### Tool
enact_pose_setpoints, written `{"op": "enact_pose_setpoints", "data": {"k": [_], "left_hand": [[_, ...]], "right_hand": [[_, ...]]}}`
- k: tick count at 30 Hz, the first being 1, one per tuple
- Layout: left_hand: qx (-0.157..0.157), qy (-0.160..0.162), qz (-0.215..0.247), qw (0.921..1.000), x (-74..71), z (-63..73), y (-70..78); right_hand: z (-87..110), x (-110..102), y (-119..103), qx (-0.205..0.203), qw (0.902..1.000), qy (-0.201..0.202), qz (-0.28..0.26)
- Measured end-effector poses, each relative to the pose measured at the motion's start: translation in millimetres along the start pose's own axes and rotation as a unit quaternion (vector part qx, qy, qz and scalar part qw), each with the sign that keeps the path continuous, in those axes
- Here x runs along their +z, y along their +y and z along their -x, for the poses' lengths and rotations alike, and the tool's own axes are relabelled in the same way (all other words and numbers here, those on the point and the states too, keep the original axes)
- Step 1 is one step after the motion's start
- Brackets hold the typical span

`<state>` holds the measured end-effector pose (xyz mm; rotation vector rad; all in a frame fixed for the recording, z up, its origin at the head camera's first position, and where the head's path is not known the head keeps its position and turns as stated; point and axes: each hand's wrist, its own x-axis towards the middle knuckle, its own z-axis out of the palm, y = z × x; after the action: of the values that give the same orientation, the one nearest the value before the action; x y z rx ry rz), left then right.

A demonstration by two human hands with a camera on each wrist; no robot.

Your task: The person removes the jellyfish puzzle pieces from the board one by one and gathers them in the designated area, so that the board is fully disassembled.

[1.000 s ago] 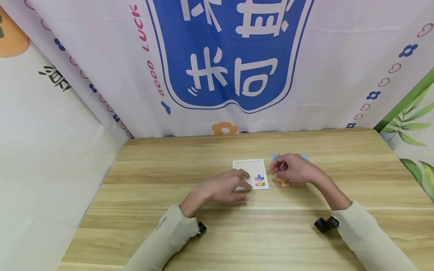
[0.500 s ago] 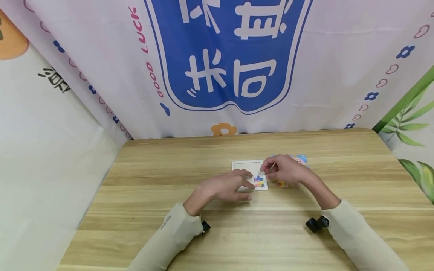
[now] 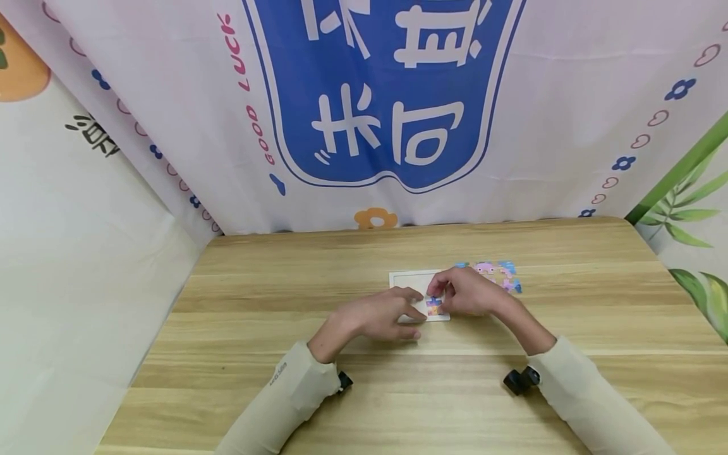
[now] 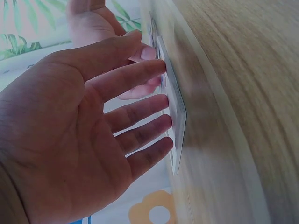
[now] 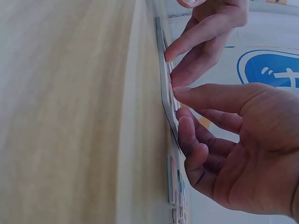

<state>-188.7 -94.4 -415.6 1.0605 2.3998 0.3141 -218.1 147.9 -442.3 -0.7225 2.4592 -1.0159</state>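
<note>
A white puzzle tray [image 3: 402, 277] lies on the table, with joined colourful puzzle pieces [image 3: 434, 304] in its near right corner. My left hand [image 3: 383, 313] rests its fairly straight fingertips on the tray, as the left wrist view also shows. Over the tray's right side, my right hand [image 3: 469, 292] has thumb and fingers curled in at the joined pieces and pinches a puzzle piece, mostly hidden by the fingers. In the right wrist view the thumb [image 5: 210, 97] and fingers meet at the tray's edge.
Several loose puzzle pieces [image 3: 506, 273] lie right of the tray, partly behind my right hand. The wooden table [image 3: 284, 272] ends at a printed cloth [image 3: 318, 202] along the back. A dark wrist camera [image 3: 520, 381] sits under the right sleeve.
My right hand has moved left from the loose pieces to the tray, carrying a puzzle piece, and uncovered more of the loose ones. The left hand has stayed nearly still on the tray.
</note>
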Motion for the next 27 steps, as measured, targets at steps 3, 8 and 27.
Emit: {"op": "enact_pose_setpoints", "data": {"k": [3,8,27], "left_hand": [[0.001,0.000,-0.002,1.0000,0.3,0.6,0.0],[-0.002,0.001,0.000,1.0000,1.2,0.4,0.1],[-0.011,0.002,0.021,0.9997,1.7,-0.7,-0.8]], "right_hand": [[-0.2,1.0,-1.0,0.006,0.9999,0.000,0.009],[0.4,2.0,-1.9,0.015,0.9998,0.001,0.010],[0.9,1.4,-4.6,0.031,0.9995,0.001,0.007]]}}
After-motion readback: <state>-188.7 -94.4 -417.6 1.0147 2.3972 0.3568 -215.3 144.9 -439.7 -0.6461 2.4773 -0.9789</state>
